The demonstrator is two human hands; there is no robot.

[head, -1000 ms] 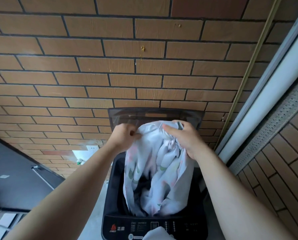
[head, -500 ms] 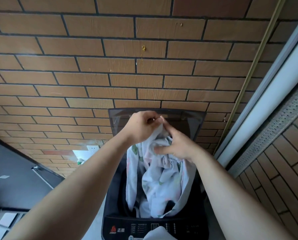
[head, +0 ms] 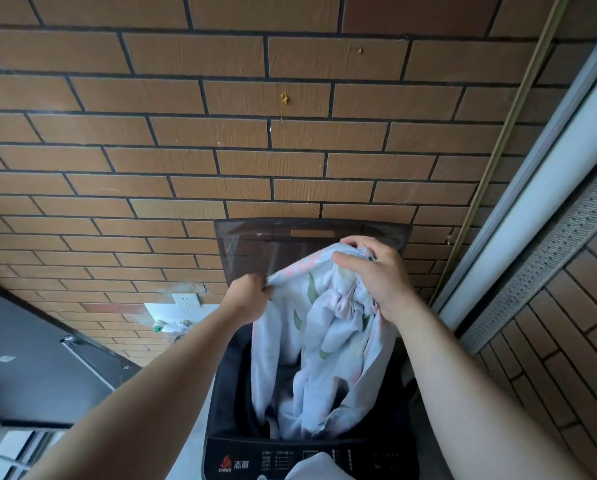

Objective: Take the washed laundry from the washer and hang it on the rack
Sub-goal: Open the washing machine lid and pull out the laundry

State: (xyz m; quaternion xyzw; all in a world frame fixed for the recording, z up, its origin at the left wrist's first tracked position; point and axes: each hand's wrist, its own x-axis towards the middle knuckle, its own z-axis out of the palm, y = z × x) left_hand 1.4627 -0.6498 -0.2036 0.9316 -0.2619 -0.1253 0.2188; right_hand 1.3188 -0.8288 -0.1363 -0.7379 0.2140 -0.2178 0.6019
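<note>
A black top-loading washer stands below me with its tinted lid raised against the brick wall. A pale sheet with green and pink leaf print hangs out of the drum, lifted above the opening. My left hand pinches its left top edge. My right hand grips the bunched top of the cloth, higher and to the right. The cloth's lower end still lies inside the drum. No rack is in view.
The washer's control panel is at the front, with a bit of white cloth over it. A white wall socket and tap sit left of the washer. A dark door is at the left, a window frame at the right.
My hands were together at the top of the cloth; now they have moved apart. The left hand dropped down and left, the right moved right, stretching the top edge between them.
</note>
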